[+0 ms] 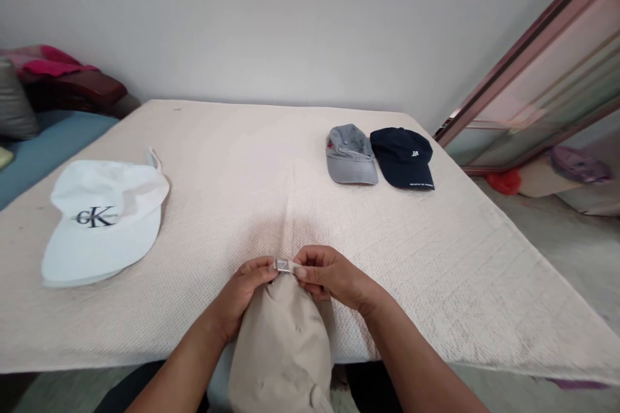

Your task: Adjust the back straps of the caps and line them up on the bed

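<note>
Beige cotton cap (281, 348) hangs over the near edge of the bed (460, 284), its metal strap buckle (282, 264) pinched from either side by the closed left hand (242, 290) and right hand (334, 277). Steady fingertip pressure suits this small buckle. Farther along the bed lie a white cap (101, 219), grey cap (351, 155) and navy cap (402, 158).
</note>
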`<state>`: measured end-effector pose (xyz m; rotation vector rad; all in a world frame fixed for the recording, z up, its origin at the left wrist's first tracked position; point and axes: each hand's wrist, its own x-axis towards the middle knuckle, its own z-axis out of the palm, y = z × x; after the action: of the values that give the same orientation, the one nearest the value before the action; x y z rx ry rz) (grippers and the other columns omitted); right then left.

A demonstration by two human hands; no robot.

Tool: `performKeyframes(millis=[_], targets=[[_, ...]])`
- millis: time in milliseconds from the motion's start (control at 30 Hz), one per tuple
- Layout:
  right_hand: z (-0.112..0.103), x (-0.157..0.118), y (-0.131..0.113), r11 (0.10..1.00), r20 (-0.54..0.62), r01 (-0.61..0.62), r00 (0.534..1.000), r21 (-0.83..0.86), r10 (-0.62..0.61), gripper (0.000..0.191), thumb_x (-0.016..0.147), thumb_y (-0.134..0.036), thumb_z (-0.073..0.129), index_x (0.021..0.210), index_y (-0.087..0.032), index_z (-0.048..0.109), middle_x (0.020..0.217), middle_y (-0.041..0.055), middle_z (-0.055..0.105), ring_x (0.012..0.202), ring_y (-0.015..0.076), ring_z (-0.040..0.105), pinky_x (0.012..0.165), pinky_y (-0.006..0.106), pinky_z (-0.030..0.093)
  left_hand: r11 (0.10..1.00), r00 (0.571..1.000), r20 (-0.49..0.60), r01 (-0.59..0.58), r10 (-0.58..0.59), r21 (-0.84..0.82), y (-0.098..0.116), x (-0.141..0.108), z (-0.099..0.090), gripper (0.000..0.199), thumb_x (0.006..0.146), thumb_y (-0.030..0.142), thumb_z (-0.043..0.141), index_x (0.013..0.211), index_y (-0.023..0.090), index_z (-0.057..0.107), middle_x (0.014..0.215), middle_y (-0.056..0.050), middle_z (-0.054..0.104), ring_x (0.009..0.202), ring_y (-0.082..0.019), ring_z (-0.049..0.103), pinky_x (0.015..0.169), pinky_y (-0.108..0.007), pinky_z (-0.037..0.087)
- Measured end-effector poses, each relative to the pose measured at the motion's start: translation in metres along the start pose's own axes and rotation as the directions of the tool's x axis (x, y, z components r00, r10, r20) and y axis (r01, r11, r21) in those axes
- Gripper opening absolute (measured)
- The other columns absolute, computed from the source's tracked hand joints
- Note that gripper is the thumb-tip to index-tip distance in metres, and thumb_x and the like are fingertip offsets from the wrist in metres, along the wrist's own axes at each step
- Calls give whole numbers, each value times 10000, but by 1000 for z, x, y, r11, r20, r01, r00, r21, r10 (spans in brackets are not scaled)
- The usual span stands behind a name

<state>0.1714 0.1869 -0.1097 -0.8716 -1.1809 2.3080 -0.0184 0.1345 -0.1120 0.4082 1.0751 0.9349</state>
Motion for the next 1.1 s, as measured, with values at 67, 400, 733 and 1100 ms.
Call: performKeyframes(millis=[67, 400, 733, 1100], targets=[[-2, -1, 2, 1000, -18, -3, 1000, -23, 3, 261, 753, -361, 715, 742, -150, 562, 561, -52, 465, 453, 37, 341, 408, 177, 205, 1000, 994, 103, 23, -23, 4, 0, 0, -1, 228, 627, 239, 776, 815, 147, 686, 721, -39, 668, 635, -155, 587, 639, -269, 446], [-3, -1, 1, 988, -89, -14, 996, -151, 1, 254, 743, -349, 691, 665, -163, 537, 476, -75, 413, 410, 38, 305, 381, 183, 185, 979, 993, 118, -46, 23, 198, -7, 2, -1, 181, 672, 263, 759, 782, 153, 667, 709, -2, 614, 608, -108, 516, 594, -222, 383], [2, 0, -1, 955, -172, -23, 985, -296, -29, 204, 742, -284, 656, 638, -173, 519, 473, -77, 387, 413, 42, 308, 391, 189, 215, 937, 987, 153, -98, 48, 336, -10, 0, 3, 263, 702, 349, 733, 872, 157, 675, 745, -18, 617, 636, -141, 519, 598, -248, 379], [1, 1, 0, 944, -120, -29, 993, -330, -11, 173, 749, -248, 654, 642, -159, 552, 486, -71, 403, 438, 42, 310, 418, 193, 220, 845, 979, 177, -177, 99, 505, -10, 1, 4, 113, 760, 266, 639, 775, 157, 664, 635, 15, 529, 581, -121, 422, 551, -249, 300]])
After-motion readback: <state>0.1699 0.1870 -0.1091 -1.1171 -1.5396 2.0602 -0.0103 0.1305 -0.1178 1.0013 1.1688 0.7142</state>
